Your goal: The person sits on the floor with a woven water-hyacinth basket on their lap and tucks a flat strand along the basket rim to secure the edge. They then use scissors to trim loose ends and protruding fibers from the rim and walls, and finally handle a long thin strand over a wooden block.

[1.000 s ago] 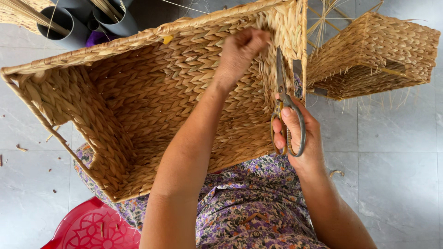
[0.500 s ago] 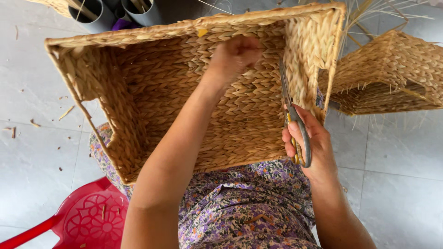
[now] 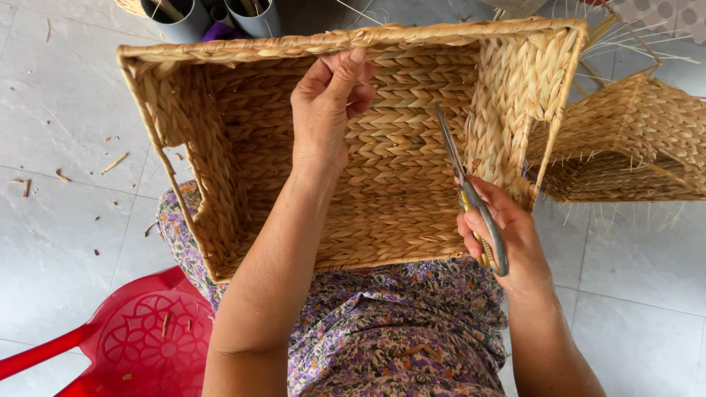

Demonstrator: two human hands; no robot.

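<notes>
On the lap: a large woven basket (image 3: 397,184) lies tipped, its open mouth facing the camera, resting on a flowered dress (image 3: 382,331).
Left hand (image 3: 327,110): reaches inside the basket, fingers bent and pinching the weave just under the basket's far rim.
Right hand (image 3: 504,235): at the basket's near right corner, fingers clenched through the handles of grey scissors (image 3: 471,195).
Scissors: blades closed together, pointing up into the basket beside its right wall.
Right of the basket: a second woven basket (image 3: 632,147) on the floor, loose straw ends sticking out.
Below-left of the basket: a red plastic stool (image 3: 140,338).
Beyond the basket: grey tubes (image 3: 213,15).
</notes>
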